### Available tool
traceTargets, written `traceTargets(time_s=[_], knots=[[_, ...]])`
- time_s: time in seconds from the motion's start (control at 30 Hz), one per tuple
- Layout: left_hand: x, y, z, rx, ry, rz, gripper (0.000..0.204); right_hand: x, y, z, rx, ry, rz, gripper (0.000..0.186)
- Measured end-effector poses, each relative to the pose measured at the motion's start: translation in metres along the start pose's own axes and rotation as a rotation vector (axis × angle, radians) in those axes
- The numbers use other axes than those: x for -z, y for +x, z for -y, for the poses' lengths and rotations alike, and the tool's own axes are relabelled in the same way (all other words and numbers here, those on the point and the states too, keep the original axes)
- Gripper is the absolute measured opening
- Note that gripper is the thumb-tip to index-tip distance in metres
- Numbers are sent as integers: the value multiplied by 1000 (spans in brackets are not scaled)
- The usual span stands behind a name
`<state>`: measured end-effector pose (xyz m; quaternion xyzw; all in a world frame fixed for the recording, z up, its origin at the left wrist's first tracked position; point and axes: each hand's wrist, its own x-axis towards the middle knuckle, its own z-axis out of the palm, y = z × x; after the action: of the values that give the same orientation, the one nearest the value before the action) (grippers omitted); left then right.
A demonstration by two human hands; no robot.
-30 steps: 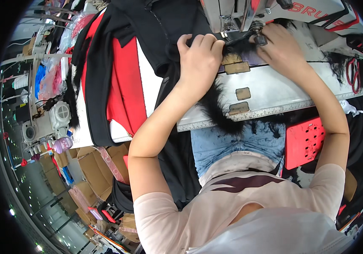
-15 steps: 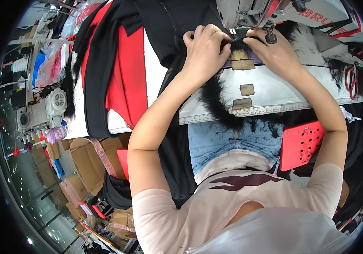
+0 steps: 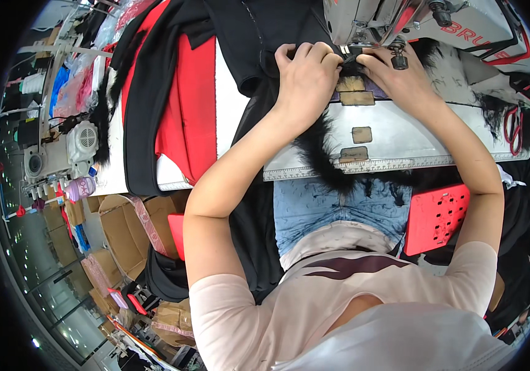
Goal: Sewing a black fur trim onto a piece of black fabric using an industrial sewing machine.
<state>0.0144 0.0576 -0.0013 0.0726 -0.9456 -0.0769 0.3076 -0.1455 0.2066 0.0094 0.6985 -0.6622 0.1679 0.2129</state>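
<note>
Evidently, both hands are close in around the sewing machine (image 3: 475, 31), right at its presser foot (image 3: 346, 51). The black cloth (image 3: 350, 64) being handled lies at that foot, between the two hands. The thumb and forefinger of the right hand (image 3: 398, 77) appear to pinch it just beside the foot. The fingers of the left hand (image 3: 308, 77) are curled down onto the dark material; their tips are partly hidden, so I cannot tell whether they grip or merely press.

A strip of black fur (image 3: 324, 151) hangs from below the left wrist across the tabletop (image 3: 419, 133) and over its front edge toward the lap. Left of it, a black garment (image 3: 234, 37) is spread beside red cloth (image 3: 188, 117).

The plainest risk is to the fingertips: they sit so near the foot that a small slip could bring one under the needle. Loose hairs could be caught in a seam, since black fur against black cloth makes a stray fold hard to see. The overhanging strip might also drag by its own weight, or snag at the edge, pulling the layers out of line.
</note>
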Motion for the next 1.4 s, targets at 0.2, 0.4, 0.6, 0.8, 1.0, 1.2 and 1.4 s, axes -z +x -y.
traceTargets(time_s=[0.2,0.4,0.6,0.8,1.0,1.2,1.4], knots=[[3,-2,4,-117,94,-22,17,-2,8,4,-78,16,23,25],[-3,2,5,-141,124,-44,17,-7,1,5,-197,68,18,29],[-13,8,13,-189,183,-50,14,-8,2,8,-274,73,-46,27],[-16,13,19,-188,219,-58,12,-14,3,3,-334,123,21,23],[-12,16,21,-224,311,-55,17,-25,3,-2,-339,130,-52,19],[-15,12,25,-182,175,-100,8,-18,-4,-8,-348,175,-52,21],[-7,14,22,-159,193,-70,16,-18,-4,-10,-316,157,28,18]])
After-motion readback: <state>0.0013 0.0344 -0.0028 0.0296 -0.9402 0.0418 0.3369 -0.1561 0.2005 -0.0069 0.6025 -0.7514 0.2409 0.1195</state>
